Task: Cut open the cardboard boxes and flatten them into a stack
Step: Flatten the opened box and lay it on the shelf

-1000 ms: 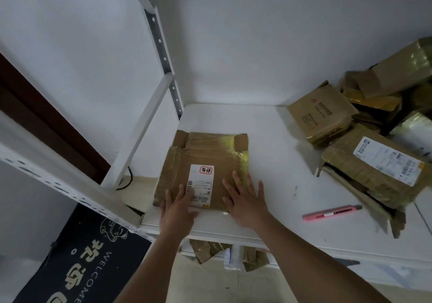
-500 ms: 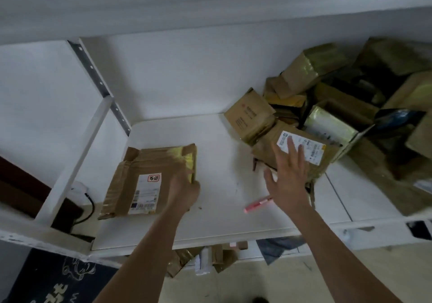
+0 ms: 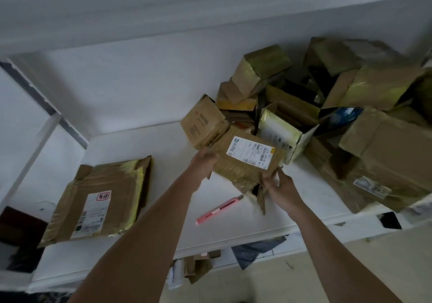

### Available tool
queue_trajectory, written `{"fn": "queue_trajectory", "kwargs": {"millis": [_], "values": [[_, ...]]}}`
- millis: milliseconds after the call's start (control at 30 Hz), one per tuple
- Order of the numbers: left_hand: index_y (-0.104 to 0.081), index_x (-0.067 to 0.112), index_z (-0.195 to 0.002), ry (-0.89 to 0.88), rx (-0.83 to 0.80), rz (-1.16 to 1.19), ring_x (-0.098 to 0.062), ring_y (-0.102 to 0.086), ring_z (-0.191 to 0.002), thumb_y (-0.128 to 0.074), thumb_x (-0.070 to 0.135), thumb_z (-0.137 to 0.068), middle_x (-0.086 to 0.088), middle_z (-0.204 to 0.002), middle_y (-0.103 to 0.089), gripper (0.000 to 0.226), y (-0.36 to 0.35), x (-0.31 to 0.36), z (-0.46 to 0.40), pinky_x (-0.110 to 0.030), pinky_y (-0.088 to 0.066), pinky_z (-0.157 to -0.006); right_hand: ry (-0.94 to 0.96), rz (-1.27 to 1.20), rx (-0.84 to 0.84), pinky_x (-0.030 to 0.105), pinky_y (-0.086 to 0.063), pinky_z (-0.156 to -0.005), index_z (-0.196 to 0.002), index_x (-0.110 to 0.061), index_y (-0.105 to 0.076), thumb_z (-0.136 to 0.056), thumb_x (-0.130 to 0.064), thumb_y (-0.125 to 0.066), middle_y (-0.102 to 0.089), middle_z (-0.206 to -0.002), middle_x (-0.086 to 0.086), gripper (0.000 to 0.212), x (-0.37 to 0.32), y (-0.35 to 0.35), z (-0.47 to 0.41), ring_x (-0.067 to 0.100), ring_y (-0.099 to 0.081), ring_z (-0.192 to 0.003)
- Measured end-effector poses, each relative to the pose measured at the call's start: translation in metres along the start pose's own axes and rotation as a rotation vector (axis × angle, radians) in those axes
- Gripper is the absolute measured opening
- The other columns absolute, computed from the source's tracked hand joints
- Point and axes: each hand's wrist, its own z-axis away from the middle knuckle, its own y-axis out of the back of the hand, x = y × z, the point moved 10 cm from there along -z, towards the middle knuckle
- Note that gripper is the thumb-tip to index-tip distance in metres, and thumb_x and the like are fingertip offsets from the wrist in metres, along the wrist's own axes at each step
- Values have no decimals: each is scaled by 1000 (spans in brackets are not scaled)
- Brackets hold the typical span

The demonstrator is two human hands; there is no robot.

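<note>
A taped brown cardboard box with a white shipping label point(image 3: 245, 160) is at the middle of the white shelf, tilted. My left hand point(image 3: 203, 163) grips its left end. My right hand point(image 3: 281, 186) grips its torn lower right corner. A flattened box with a white label point(image 3: 100, 197) lies at the left of the shelf. A pink utility knife point(image 3: 219, 210) lies on the shelf below the held box, between my forearms.
A heap of several taped cardboard boxes point(image 3: 339, 116) fills the right and back of the white shelf point(image 3: 145, 144). A white shelf post point(image 3: 35, 148) rises at the left. Cardboard scraps point(image 3: 198, 265) and a blue bag lie on the level below.
Both hands left the flattened box at the left and went right to the labelled box, which they now grip at both ends. The view swung to the right.
</note>
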Motion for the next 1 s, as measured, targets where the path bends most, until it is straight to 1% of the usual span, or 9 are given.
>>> {"fn": "queue_trajectory", "kwargs": {"millis": [133, 233, 333, 433, 567, 700, 833, 933, 1000], "values": [[-59, 15, -123, 65, 26, 92, -25, -59, -109, -52, 15, -96, -9, -119, -63, 28, -6, -6, -6, -36, -47, -82, 32, -89, 1, 36, -41, -97, -145, -30, -38, -93, -51, -56, -49, -145, 3, 59, 1, 5, -1, 27, -46, -132], [-53, 12, -132, 74, 49, 113, -25, -58, -110, -55, 7, -94, -4, -117, -61, 38, -3, -9, -3, -34, -50, -85, 12, -185, -4, 34, -42, -92, -141, -34, -37, -90, -56, -57, -48, -145, 1, 59, 8, 7, 3, 23, -49, -128], [-40, 6, -145, 80, 85, -21, -23, -56, -106, -60, -2, -90, -4, -120, -54, 59, 4, -13, 8, -32, -52, -84, 27, -274, -36, 31, -53, -62, -133, -37, -34, -94, -43, -60, -58, -128, 10, 48, 11, 5, 11, 13, -68, -85], [-50, 7, -141, 73, 55, 6, -28, -58, -113, -62, -6, -87, -10, -128, -57, 57, 9, -18, 19, -42, -51, -99, 107, -387, -80, 19, -39, -39, -124, -39, -33, -93, -15, -65, -58, -119, -1, 50, 7, 8, 11, 3, -53, -50], [-61, 10, -120, 70, 107, 184, -29, -65, -98, -63, 2, -89, -13, -112, -63, 32, 32, -23, 38, -41, -58, -80, 197, -525, -173, 13, -46, -51, -117, -47, -42, -85, -15, -70, -56, -123, -28, 53, -18, 12, 18, 1, -62, -93], [-54, 10, -96, -10, 221, 248, -25, -60, -86, -66, 9, -92, -12, -112, -59, 13, 72, -26, 57, -36, -54, -69, 255, -603, -314, 21, -49, -80, -110, -36, -48, -68, -13, -60, -52, -137, -23, 49, -50, -6, 23, -2, -53, -121], [-49, 12, -99, -113, 372, 153, -23, -57, -90, -66, -9, -85, -11, -116, -54, 31, 115, -32, 77, -36, -57, -69, 258, -665, -421, 27, -40, -86, -122, -39, -46, -60, -12, -55, -50, -136, -23, 68, -84, -32, 25, -6, -43, -126], [-44, 25, -123, -180, 419, 71, -14, -55, -99, -67, -15, -78, 4, -113, -53, 64, 134, -36, 91, -13, -51, -54, 280, -641, -495, 33, -40, -94, -124, -68, -33, -72, -38, -73, -50, -136, -22, 72, -107, -50, 29, 0, -48, -123], [-48, 28, -125, -187, 413, 116, -13, -60, -100, -69, -13, -77, 6, -110, -59, 66, 139, -42, 96, -13, -51, -54, 323, -551, -539, 39, -46, -99, -124, -78, -25, -67, -58, -80, -46, -141, -14, 82, -119, -62, 32, 11, -50, -127]]}}
